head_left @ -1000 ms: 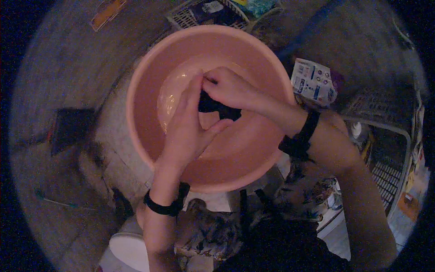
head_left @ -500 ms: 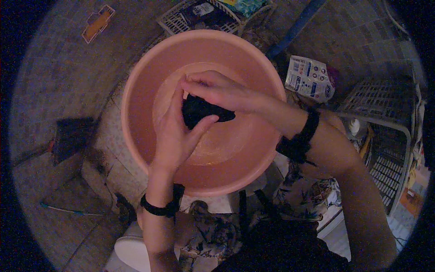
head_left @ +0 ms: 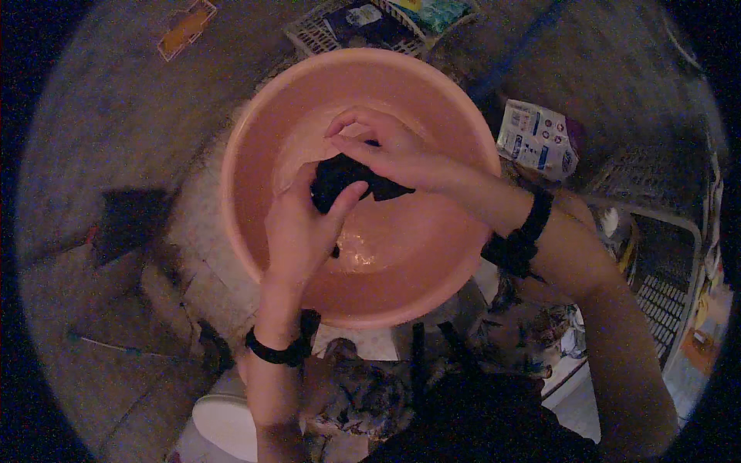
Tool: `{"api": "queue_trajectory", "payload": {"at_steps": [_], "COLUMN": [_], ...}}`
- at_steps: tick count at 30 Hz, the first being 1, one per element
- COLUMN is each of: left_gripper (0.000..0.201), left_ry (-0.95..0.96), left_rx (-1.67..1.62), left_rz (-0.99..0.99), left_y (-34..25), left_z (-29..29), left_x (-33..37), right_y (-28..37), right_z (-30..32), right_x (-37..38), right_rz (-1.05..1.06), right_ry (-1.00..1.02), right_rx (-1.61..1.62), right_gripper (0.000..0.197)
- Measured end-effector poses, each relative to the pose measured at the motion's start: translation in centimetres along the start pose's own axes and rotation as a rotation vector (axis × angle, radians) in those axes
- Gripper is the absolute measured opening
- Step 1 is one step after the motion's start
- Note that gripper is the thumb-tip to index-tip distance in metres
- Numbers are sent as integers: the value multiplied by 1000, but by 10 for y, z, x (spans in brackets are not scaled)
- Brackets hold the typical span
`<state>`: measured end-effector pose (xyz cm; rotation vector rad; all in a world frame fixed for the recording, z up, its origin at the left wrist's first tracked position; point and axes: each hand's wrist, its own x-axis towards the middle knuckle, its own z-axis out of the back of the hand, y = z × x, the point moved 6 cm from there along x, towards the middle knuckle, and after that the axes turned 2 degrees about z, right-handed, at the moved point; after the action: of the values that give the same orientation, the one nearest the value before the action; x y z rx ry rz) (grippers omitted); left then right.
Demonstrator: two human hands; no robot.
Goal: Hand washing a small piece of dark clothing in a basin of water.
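Over a large pinkish-orange basin (head_left: 463, 255), both hands work on a small piece of black cloth (head_left: 343, 176), perhaps a sock. My left hand (head_left: 301, 220) grips its left end, with the thumb lying across the front and the fingers behind. My right hand (head_left: 390, 150) is curled over the upper right side of the cloth, and a tail of it hangs below that palm. Shiny, wet-looking patches show on the basin's floor. Each wrist wears a black band.
Beyond the basin stands a pale plastic basket (head_left: 309, 31) with packages inside. A white and purple pouch (head_left: 539, 139) lies to the right, near a grey slatted crate (head_left: 664, 301). At lower left is a round white container (head_left: 224, 424). A blue pole (head_left: 517, 50) leans at the upper right.
My fingertips, close together before, have moved apart, with the right hand shifted to the right. The black cloth is now more stretched between the hands. The whole view has shifted slightly.
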<state>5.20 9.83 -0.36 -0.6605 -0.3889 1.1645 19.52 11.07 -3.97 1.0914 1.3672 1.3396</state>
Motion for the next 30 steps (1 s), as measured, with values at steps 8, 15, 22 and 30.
{"api": "queue_trajectory", "payload": {"at_steps": [8,15,22,30], "left_gripper": [53,48,25,40], "left_ry": [80,169,206,118], "left_rx": [-33,-54,7,-338], "left_rz": [149,255,77,252], "left_y": [17,29,22,24], "left_z": [0,-8,-18,-26], "left_x": [2,-3,-4,-1], "right_y": [16,-9,-9,-16], "right_z": [12,18,37,1], "right_x": [4,18,18,6], "right_rz": [95,172,60,-46], "right_ry": [-138,-259,-311,0], "right_rx": [-51,35,106,1], "right_gripper": [26,23,26,30]}}
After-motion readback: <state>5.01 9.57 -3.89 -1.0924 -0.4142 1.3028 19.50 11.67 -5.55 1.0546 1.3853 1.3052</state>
